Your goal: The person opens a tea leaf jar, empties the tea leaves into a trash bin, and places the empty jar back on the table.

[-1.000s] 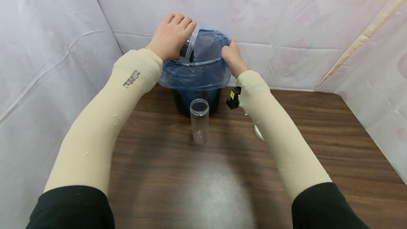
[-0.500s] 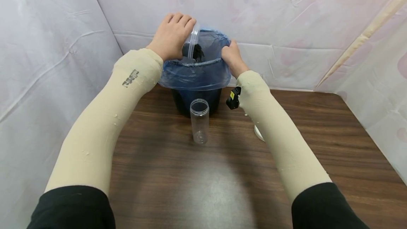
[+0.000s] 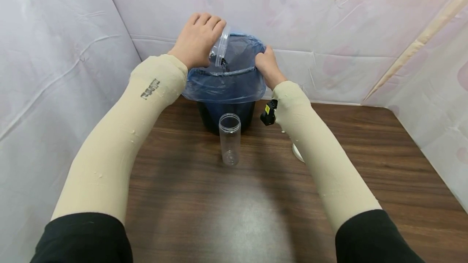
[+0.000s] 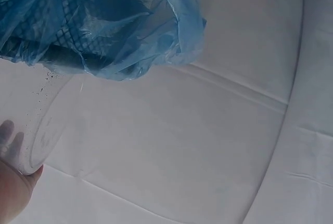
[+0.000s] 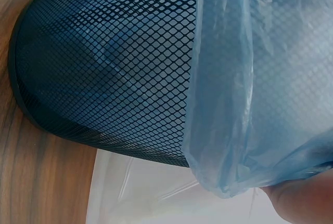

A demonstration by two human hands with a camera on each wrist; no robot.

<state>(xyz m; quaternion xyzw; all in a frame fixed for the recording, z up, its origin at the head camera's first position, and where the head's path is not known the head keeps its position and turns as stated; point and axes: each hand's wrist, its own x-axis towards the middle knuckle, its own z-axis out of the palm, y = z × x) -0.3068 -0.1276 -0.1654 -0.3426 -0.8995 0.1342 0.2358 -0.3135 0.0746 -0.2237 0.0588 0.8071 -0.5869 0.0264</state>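
My left hand (image 3: 199,43) grips a clear plastic jar (image 3: 224,44), tipped over the mouth of the bin with its open end toward the inside. A little black stuff (image 3: 224,65) shows at the jar's mouth; what it is, I cannot tell. Through the jar wall (image 4: 39,115) in the left wrist view, only a few black specks show. My right hand (image 3: 269,67) holds the right side of the bin's rim, over the blue bag (image 3: 226,88) that lines it. Black mesh forms the bin (image 5: 114,68), which stands upright on the table.
A second clear jar (image 3: 230,143), lidless and upright, stands just in front of the bin. Partly behind my right forearm lies a white round lid (image 3: 297,153). White cloth walls (image 3: 329,19) close off the brown wooden table (image 3: 204,214) at the back and sides.
Black stuff came out of the tipped jar in a clump half a second ago; now much less shows at its mouth. The jar has risen slightly. My right hand has stayed in place.
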